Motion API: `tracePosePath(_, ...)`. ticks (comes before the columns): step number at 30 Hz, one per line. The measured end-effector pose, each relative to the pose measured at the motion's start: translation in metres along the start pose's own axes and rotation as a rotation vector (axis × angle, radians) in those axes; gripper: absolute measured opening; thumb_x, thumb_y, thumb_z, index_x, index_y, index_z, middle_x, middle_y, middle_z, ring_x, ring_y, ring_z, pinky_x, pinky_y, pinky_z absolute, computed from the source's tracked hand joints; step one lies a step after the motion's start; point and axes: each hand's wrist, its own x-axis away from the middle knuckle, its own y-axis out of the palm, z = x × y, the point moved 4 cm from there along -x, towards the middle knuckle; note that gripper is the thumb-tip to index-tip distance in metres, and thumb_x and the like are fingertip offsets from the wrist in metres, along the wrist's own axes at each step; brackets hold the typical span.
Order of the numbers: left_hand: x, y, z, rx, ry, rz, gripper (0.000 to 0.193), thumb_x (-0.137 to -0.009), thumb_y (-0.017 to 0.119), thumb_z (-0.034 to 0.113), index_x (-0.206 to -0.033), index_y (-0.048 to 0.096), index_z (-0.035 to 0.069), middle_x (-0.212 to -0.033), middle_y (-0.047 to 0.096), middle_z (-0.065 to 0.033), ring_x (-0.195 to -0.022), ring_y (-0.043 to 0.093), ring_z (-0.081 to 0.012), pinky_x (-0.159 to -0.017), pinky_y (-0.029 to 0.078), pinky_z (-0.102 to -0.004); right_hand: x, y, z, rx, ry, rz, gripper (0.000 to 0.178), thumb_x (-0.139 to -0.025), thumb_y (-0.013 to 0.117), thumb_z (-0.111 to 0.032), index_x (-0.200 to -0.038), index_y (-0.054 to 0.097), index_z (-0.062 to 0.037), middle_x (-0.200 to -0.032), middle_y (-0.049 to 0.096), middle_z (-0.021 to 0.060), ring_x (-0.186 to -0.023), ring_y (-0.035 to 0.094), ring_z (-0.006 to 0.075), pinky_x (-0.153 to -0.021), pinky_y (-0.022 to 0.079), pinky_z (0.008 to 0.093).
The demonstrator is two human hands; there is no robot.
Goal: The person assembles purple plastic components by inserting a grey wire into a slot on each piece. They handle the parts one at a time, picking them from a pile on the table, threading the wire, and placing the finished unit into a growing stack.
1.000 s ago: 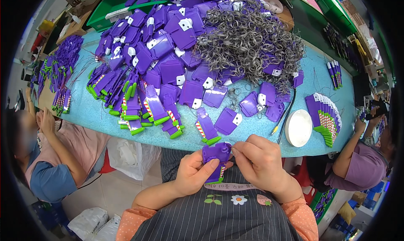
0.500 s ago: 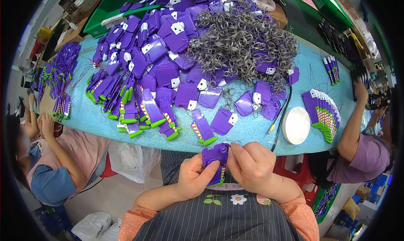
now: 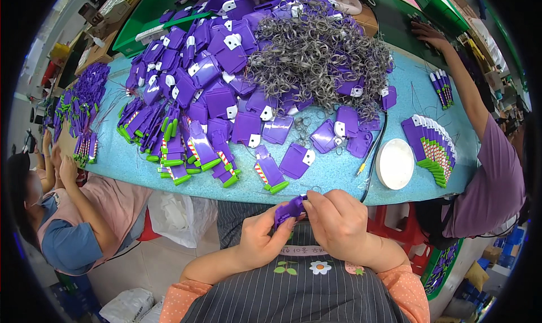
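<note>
Just in front of my apron, my left hand [image 3: 261, 235] grips a small purple plastic casing [image 3: 289, 210], thumb on its near face. The casing is tilted, and its lower part is mostly hidden by my hand. At the casing's upper right corner, my right hand [image 3: 339, 218] is closed in a pinch. A thin dark wire [image 3: 316, 188] curls out by those fingertips; its other end is hidden. Beyond my hands on the blue table lie a purple piece with a striped edge and green end [image 3: 269, 169] and a purple casing with a white corner [image 3: 297, 160].
A large heap of purple casings [image 3: 231, 43] and a tangle of grey wire rings [image 3: 322, 57] cover the table's far side. To the right are a white round dish [image 3: 394, 164], a black cable [image 3: 374, 159] and a fanned stack of pieces [image 3: 429, 148]. Co-workers sit on both sides.
My left hand has tipped the casing, so its striped, green lower end no longer shows. The right hand stays at its corner. At right, the co-worker's arm has reached farther across the table.
</note>
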Motion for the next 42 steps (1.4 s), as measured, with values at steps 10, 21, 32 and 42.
tracePosePath(10, -0.011, -0.009, 0.021, -0.136, 0.101, -0.383, 0.027, -0.088, 0.057, 0.006, -0.113, 0.054, -0.004, -0.088, 0.066, -0.0161, -0.072, 0.066, -0.0186, -0.060, 0.051, -0.0296, -0.027, 0.028, 0.058, -0.857, 0.514, -0.209, 0.010, -0.087, 0.059, -0.009, -0.084, 0.055, -0.0003, -0.074, 0.052, 0.0013, -0.069, 0.047, 0.0088, -0.063, 0.040, 0.0247)
tracePosePath(21, -0.008, -0.016, 0.021, -0.504, 0.319, 0.175, 0.026, -0.084, 0.057, -0.003, -0.109, 0.053, -0.009, -0.087, 0.066, -0.0173, -0.068, 0.066, -0.0211, -0.063, 0.053, -0.0302, -0.005, 0.033, 0.015, -0.804, 0.323, -0.118, 0.027, -0.083, 0.063, -0.006, -0.108, 0.059, 0.0013, -0.109, 0.057, 0.0130, -0.088, 0.058, 0.0171, -0.061, 0.046, 0.0245)
tracePosePath(32, 0.003, -0.004, 0.004, 0.175, -0.029, 0.131, 0.027, -0.092, 0.051, 0.005, -0.116, 0.050, -0.007, -0.097, 0.064, -0.0094, -0.083, 0.062, -0.0126, -0.071, 0.049, -0.0245, 0.024, 0.049, 0.011, -1.080, 0.516, -0.075, 0.017, -0.090, 0.054, -0.006, -0.105, 0.056, 0.0012, -0.095, 0.058, 0.0075, -0.079, 0.056, 0.0114, -0.068, 0.044, 0.0218)
tracePosePath(42, 0.014, -0.004, -0.008, 0.567, -0.131, 0.090, 0.032, -0.096, 0.041, 0.008, -0.126, 0.034, -0.001, -0.120, 0.054, -0.0211, -0.101, 0.061, -0.0270, -0.089, 0.049, -0.0376, 0.030, 0.023, 0.034, -1.135, 0.749, -0.124, 0.016, -0.087, 0.060, -0.007, -0.099, 0.050, -0.0022, -0.083, 0.054, -0.0016, -0.070, 0.047, 0.0018, -0.061, 0.039, 0.0172)
